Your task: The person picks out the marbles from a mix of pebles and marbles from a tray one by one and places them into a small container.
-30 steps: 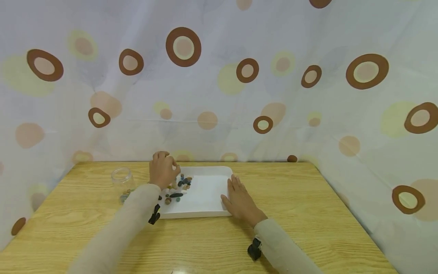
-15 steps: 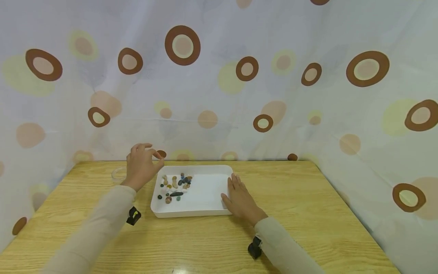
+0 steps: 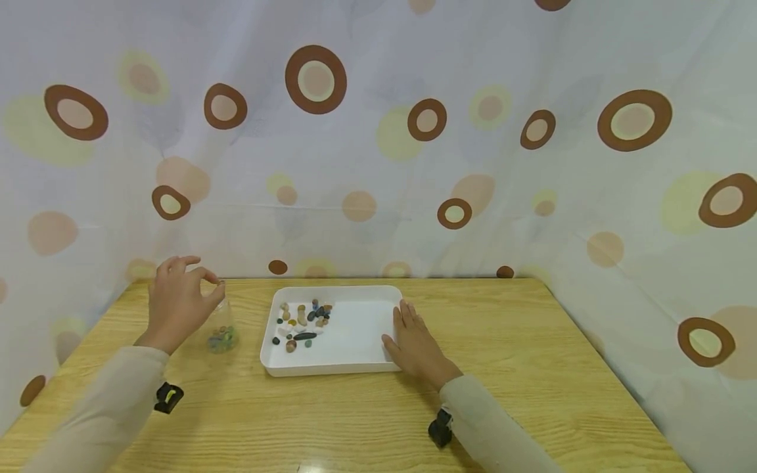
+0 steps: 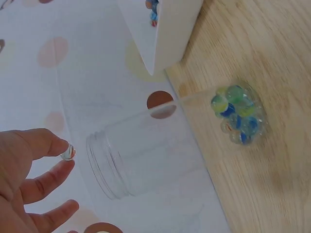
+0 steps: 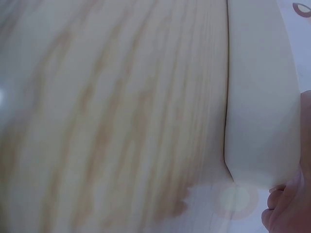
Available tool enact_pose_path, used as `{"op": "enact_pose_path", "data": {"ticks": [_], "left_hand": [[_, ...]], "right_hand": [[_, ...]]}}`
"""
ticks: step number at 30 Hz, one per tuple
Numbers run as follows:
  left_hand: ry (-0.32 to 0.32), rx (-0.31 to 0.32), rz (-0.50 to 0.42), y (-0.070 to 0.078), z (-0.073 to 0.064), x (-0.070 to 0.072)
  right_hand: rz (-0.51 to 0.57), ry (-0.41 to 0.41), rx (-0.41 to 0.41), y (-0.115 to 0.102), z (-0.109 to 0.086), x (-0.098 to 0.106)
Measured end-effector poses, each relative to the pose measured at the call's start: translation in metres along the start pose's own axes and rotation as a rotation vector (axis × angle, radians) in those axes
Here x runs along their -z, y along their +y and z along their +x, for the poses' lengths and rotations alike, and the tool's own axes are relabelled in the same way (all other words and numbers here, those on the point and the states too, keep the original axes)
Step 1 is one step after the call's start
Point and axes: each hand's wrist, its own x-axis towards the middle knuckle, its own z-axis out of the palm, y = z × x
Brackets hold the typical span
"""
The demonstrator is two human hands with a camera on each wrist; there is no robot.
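Between thumb and forefinger my left hand [image 3: 180, 303] pinches a small glass marble [image 4: 68, 153], clear with coloured streaks. The marble is just outside the mouth of a clear jar [image 4: 150, 155], which stands upright on the table with several green, blue and yellow marbles [image 4: 238, 114] at its bottom. My right hand [image 3: 416, 345] rests with extended fingers on the right end of a white tray [image 3: 355, 364]. In the tray's left half lie small pebbles and marbles, among them a long dark green stone [image 3: 305, 336].
The wooden table [image 3: 503, 368] extends in front of and to the right of the tray. A patterned cloth [image 3: 367, 144] hangs behind the table and along its sides.
My left hand has moved left from over the tray to the jar, pinching the marble. The right hand has stayed at the tray's right end.
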Motion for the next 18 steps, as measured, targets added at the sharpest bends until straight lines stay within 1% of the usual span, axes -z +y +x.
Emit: {"op": "enact_pose_path", "data": {"ticks": [4,7,13,18], "left_hand": [[0.004,-0.001,0.046,-0.014,-0.008,0.005],[0.000,-0.010,0.052,-0.021,-0.013,0.006],[-0.017,-0.004,0.051,-0.026,-0.018,0.007],[-0.015,-0.012,0.065,-0.028,-0.019,0.005]], "right_hand": [[-0.001,-0.006,0.003,0.000,0.001,-0.001],[-0.002,-0.007,0.001,0.000,0.001,-0.001],[0.001,0.006,0.004,-0.001,-0.001,0.002],[0.005,-0.001,0.004,-0.002,-0.001,0.003]]}}
